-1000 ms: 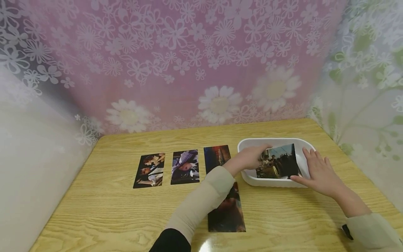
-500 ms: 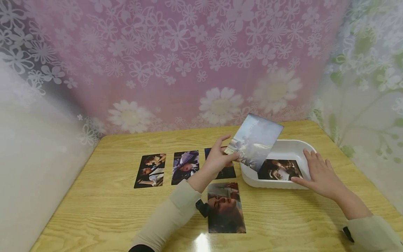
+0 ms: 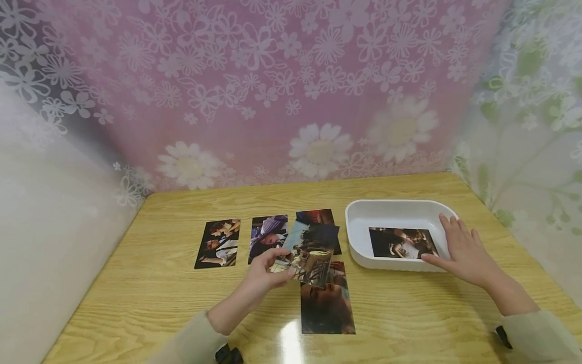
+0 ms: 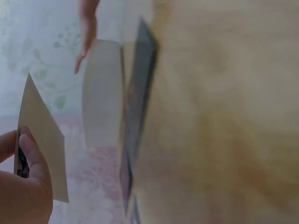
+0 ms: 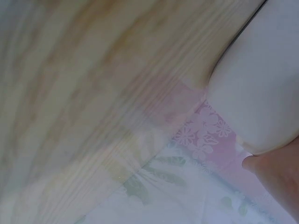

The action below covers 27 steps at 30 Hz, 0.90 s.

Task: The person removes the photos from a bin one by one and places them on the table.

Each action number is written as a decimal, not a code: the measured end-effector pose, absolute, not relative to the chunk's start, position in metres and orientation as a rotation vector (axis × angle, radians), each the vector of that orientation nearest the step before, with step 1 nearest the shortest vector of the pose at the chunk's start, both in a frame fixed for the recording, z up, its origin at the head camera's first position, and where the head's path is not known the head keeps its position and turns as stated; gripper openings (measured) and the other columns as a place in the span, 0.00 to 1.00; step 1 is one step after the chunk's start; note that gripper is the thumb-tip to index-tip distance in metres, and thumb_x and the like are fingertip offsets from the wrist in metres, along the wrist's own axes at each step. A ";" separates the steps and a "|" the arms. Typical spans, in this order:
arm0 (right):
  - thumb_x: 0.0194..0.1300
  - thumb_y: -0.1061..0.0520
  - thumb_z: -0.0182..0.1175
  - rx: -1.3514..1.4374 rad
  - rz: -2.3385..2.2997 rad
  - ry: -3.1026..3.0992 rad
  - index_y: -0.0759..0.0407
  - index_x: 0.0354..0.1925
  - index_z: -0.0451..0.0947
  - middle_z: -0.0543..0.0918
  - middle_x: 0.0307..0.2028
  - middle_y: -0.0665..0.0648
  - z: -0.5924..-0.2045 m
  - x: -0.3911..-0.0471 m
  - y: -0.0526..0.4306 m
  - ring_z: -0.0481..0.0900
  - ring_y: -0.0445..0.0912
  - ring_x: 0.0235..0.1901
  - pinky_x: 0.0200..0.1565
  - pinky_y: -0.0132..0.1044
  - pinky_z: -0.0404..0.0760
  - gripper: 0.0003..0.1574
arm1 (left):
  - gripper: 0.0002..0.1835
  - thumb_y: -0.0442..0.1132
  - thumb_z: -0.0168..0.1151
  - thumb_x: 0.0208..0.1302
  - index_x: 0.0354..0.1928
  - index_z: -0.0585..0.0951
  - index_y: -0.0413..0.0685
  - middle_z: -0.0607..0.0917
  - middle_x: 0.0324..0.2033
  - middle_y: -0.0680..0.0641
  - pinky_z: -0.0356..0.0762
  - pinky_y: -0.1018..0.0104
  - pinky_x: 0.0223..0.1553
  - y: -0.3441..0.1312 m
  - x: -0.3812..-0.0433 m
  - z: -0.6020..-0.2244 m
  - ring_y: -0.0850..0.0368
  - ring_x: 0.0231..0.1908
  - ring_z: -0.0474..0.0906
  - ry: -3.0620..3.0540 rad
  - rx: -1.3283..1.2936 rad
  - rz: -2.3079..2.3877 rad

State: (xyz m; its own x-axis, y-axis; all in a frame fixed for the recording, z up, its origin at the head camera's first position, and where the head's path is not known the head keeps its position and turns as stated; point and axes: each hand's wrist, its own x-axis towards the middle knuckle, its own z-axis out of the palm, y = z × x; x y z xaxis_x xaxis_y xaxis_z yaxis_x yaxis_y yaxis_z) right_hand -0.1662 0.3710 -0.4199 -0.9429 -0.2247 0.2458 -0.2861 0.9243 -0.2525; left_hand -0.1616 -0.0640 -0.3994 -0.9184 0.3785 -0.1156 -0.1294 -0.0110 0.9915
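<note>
My left hand (image 3: 254, 283) pinches a photo card (image 3: 313, 247) at its left edge, thumb on top. The card is tilted above the table and shows people under a blue sky; its pale back (image 4: 44, 121) appears in the left wrist view. Beneath it lie a red-and-dark photo (image 3: 316, 216), partly covered, and a photo of a face (image 3: 327, 313), covered at its top. At the right, my right hand (image 3: 468, 258) rests with spread fingers on the corner of a white plastic tray (image 3: 356, 220). Inside that tray lies a dark photo (image 3: 400, 243) of people.
Left of the held card, a photo of a person in a striped hat (image 3: 265, 232) and a photo of two people (image 3: 219, 243) lie on the wooden table (image 3: 150, 283). Floral curtains (image 3: 254, 101) hang behind the table and at its sides.
My left hand has lifted the photo card out of the tray and carried it left over the other photos, uncovering the dark photo in the tray. The right hand has stayed at the tray.
</note>
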 end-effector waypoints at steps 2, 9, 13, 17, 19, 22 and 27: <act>0.52 0.39 0.60 0.390 0.438 -2.876 0.68 0.66 0.30 0.44 0.59 0.82 -0.419 -0.165 0.370 0.35 0.70 0.60 0.54 0.64 0.27 0.65 | 0.27 0.32 0.63 0.53 0.55 0.68 0.34 0.59 0.60 0.36 0.75 0.56 0.40 -0.077 -0.151 -0.404 0.46 0.54 0.64 1.985 0.225 1.985; 0.53 0.39 0.59 0.389 0.458 -2.910 0.68 0.66 0.30 0.43 0.59 0.83 -0.419 -0.160 0.368 0.33 0.70 0.60 0.54 0.63 0.26 0.64 | 0.31 0.34 0.69 0.45 0.54 0.69 0.37 0.62 0.59 0.35 0.52 0.41 0.55 -0.112 -0.118 -0.412 0.37 0.61 0.50 2.217 0.200 1.788; 0.53 0.39 0.59 0.392 0.446 -2.896 0.68 0.66 0.30 0.43 0.59 0.83 -0.418 -0.162 0.368 0.34 0.70 0.60 0.53 0.64 0.27 0.64 | 0.36 0.37 0.71 0.43 0.56 0.68 0.37 0.62 0.59 0.33 0.55 0.40 0.53 -0.122 -0.108 -0.415 0.34 0.59 0.53 2.295 0.217 1.664; 0.53 0.39 0.59 0.393 0.440 -2.897 0.67 0.66 0.29 0.42 0.59 0.83 -0.417 -0.164 0.369 0.33 0.70 0.60 0.53 0.65 0.29 0.65 | 0.37 0.40 0.71 0.43 0.57 0.67 0.35 0.63 0.57 0.30 0.58 0.38 0.49 -0.128 -0.102 -0.420 0.32 0.57 0.56 2.364 0.227 1.541; 0.53 0.39 0.59 0.389 0.436 -2.900 0.67 0.66 0.29 0.42 0.59 0.83 -0.417 -0.164 0.369 0.33 0.70 0.60 0.53 0.65 0.29 0.65 | 0.38 0.41 0.71 0.44 0.57 0.66 0.33 0.63 0.57 0.29 0.60 0.38 0.48 -0.130 -0.101 -0.423 0.31 0.56 0.56 2.389 0.233 1.498; 0.53 0.38 0.59 0.385 0.436 -2.904 0.67 0.66 0.29 0.42 0.59 0.82 -0.416 -0.164 0.370 0.32 0.69 0.61 0.53 0.64 0.28 0.65 | 0.41 0.44 0.70 0.46 0.58 0.63 0.31 0.66 0.52 0.26 0.66 0.42 0.45 -0.135 -0.102 -0.426 0.32 0.50 0.65 2.430 0.272 1.409; 0.54 0.39 0.59 0.389 0.450 -2.898 0.67 0.66 0.29 0.42 0.59 0.82 -0.416 -0.164 0.369 0.32 0.69 0.61 0.53 0.64 0.27 0.65 | 0.46 0.53 0.66 0.48 0.60 0.59 0.27 0.72 0.14 0.50 0.67 0.68 0.15 -0.140 -0.106 -0.426 0.59 0.11 0.68 2.542 0.373 1.086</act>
State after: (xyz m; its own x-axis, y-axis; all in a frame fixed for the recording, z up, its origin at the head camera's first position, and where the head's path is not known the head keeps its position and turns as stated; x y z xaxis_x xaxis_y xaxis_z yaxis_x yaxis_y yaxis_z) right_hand -0.1641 0.3691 -0.4157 -0.9490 -0.2279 0.2180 -0.2833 0.9198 -0.2714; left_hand -0.1056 -0.1403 -0.4264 -0.9040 0.3704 -0.2137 0.1016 0.6715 0.7340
